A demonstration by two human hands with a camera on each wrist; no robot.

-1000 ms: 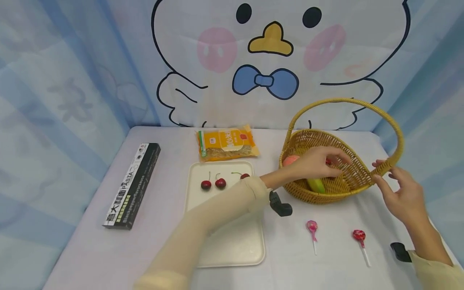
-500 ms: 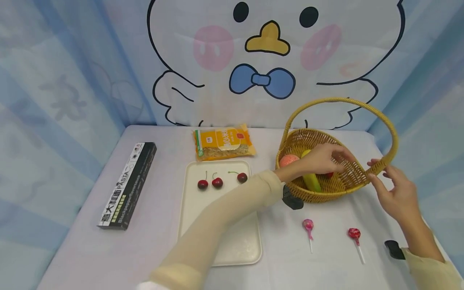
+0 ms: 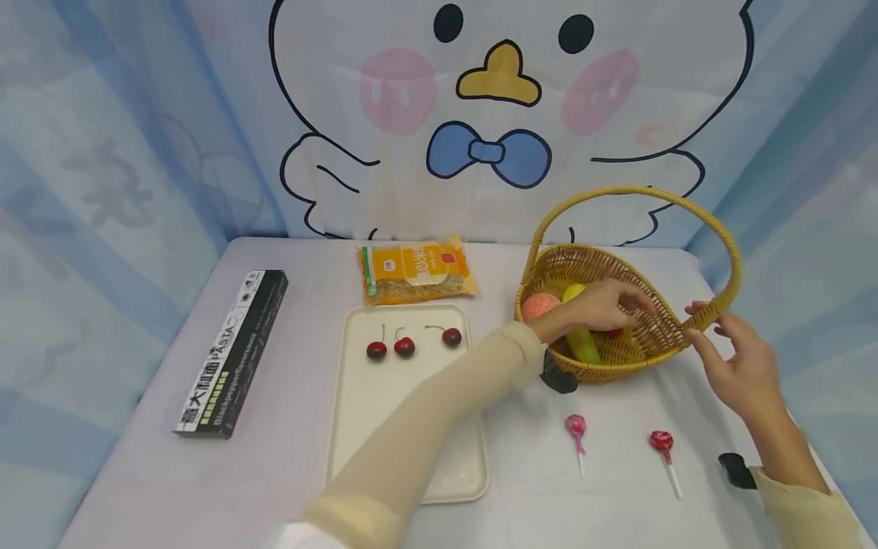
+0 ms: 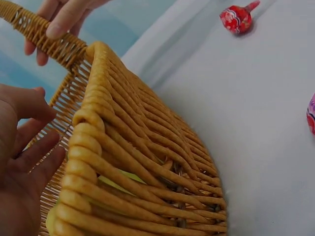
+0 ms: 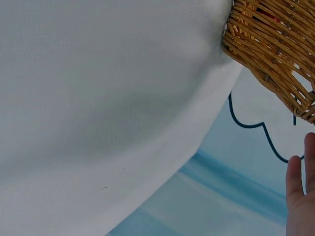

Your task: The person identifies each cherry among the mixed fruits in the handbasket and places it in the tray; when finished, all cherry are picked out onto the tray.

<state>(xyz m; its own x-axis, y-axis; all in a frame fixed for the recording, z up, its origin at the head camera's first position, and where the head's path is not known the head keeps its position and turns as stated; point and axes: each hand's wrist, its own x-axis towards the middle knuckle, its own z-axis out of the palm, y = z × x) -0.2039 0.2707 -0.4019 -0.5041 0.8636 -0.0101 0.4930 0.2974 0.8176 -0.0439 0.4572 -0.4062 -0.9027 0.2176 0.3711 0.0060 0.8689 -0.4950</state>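
Wicker basket (image 3: 610, 374) sits beneath the left hand (image 3: 607, 305), fingers loosely parted; the right hand (image 3: 741, 366) pinches its handle (image 3: 735, 267).

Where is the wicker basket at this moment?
In the head view, the wicker basket stands on the right side of the table, beyond the red lollipop, with the right hand gripping its handle.

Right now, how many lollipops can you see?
2: the pink lollipop on the table in front of the basket, and the red lollipop farther right. The left hand could hide more inside the basket.
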